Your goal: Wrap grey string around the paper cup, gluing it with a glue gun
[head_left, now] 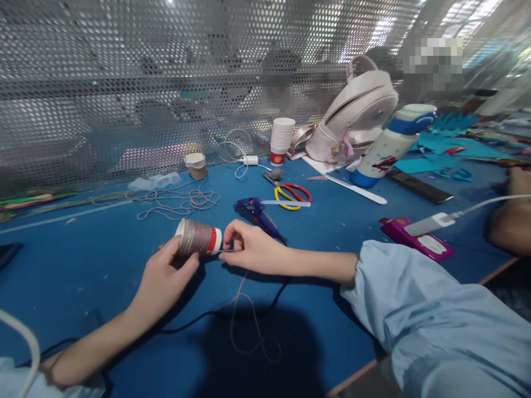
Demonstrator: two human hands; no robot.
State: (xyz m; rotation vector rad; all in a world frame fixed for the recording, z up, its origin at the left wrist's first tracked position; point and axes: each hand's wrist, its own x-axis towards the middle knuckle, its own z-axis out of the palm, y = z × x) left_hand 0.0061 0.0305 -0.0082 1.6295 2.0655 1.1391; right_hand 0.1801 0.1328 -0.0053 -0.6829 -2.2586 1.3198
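My left hand grips a paper cup lying on its side, its fingers around the wide end. Grey cord is wound round most of the cup, leaving a red and white band bare at the right end. Beside that end, my right hand pinches the grey cord, and its loose length curls down onto the table. Just behind my right hand lies a blue glue gun with a clear glue stick in its back.
Behind are scissors, stacked paper cups, a small cup and tangled cord. To the right stand a bottle, a backpack and a purple power strip. Another person's arm rests at the right edge.
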